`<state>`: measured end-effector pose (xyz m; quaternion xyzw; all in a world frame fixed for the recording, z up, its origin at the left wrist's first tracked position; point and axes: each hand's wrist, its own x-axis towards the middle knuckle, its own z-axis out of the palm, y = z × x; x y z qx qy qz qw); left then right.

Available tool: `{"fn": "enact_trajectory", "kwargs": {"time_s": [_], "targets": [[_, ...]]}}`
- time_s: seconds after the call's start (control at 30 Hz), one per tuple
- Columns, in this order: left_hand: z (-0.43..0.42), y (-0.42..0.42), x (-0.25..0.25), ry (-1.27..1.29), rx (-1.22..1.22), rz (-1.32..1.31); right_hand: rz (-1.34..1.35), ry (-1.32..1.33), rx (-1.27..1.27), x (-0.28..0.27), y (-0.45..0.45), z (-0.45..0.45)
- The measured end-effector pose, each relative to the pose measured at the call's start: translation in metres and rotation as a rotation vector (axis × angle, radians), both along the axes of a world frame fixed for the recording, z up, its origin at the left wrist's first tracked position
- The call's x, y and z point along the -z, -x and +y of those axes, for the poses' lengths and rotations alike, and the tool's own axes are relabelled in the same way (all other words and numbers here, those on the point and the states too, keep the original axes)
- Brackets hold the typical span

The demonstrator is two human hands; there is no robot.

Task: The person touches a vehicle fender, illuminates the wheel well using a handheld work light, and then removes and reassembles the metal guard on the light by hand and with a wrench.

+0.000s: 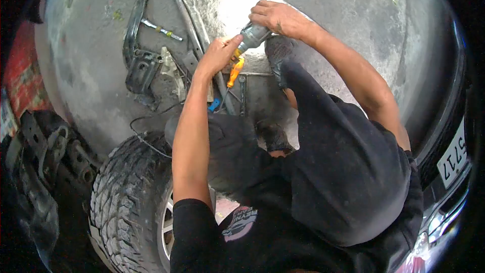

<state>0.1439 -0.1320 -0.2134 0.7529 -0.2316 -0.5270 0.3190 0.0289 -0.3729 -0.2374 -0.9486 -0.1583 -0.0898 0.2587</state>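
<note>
Both my hands are on a grey metal cylindrical part [254, 36] above the floor. My left hand [221, 55] is wrapped round its lower left end, beside something yellow. My right hand [277, 17] grips the upper right end, with its fingers curled over the top. Just below my left hand lies a screwdriver [234, 73] with an orange handle. A long metal bar [198, 20] and a pipe lie left of the part. Further left, a ratchet-like tool [161, 29] rests by a black curved bracket [134, 30].
A large tyre [129, 197] is at the lower left, near dark metal parts [38, 156]. A blue-handled tool [214, 105] and a thin cable [146, 141] are near my left knee. A vehicle with a licence plate [453, 154] stands at the right edge.
</note>
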Motion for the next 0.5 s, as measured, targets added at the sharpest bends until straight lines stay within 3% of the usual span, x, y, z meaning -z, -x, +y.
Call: {"fn": "enact_trajectory", "kwargs": {"time_s": [0.27,0.33,0.43,0.5], "targets": [[-0.005,-0.004,-0.001,0.038,0.048,-0.075,0.117,-0.034,0.034,0.007,0.002,-0.001],[-0.005,-0.003,0.000,0.036,0.128,-0.187,0.097,-0.116,0.145,0.014,-0.002,-0.004],[-0.004,0.000,-0.005,-0.018,0.159,-0.249,0.273,-0.250,0.163,0.019,-0.007,-0.009],[-0.003,0.000,-0.007,-0.008,0.174,-0.286,0.244,-0.277,0.150,0.023,-0.010,-0.013]]}}
